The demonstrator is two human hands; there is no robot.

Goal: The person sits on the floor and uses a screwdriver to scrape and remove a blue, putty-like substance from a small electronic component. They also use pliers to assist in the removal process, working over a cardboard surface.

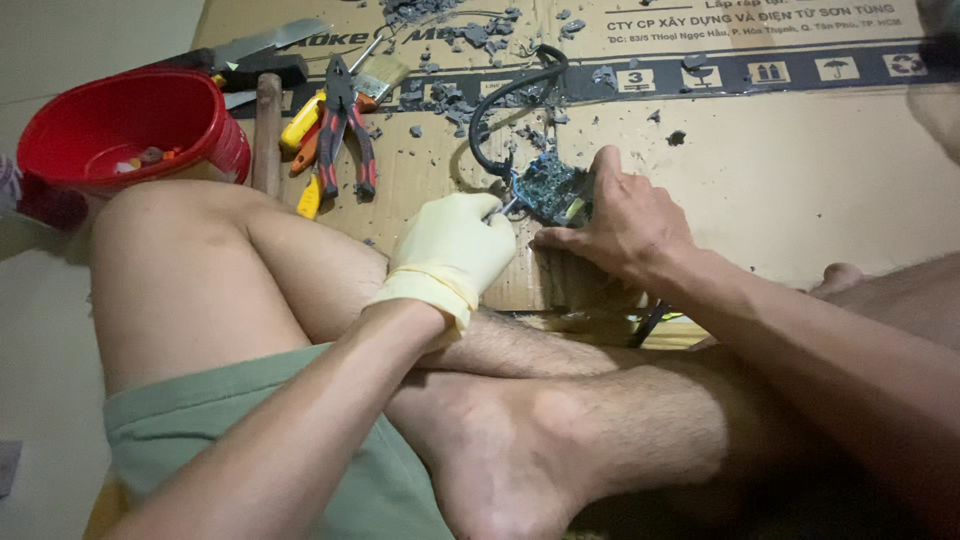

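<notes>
The person sits cross-legged on the floor over a flattened cardboard sheet [800, 170]. The left hand [455, 250], in a pale yellow rubber glove, is curled narrow around a thin metal tool [508, 207], probably a small screwdriver, though only its tip shows, set against a dark, grime-coated circuit board [548, 190]. The bare right hand [620, 225] presses down on the board's right edge, fingers spread over it and thumb along the cardboard, pinning it in place. A black cable [500, 105] loops up from the board. Grey debris chips [450, 100] lie scattered around. Further left rest red-handled pliers [345, 125], a paintbrush [380, 72], a wooden handle [267, 130], and a red plastic bowl [130, 125] just beside the raised left knee.
</notes>
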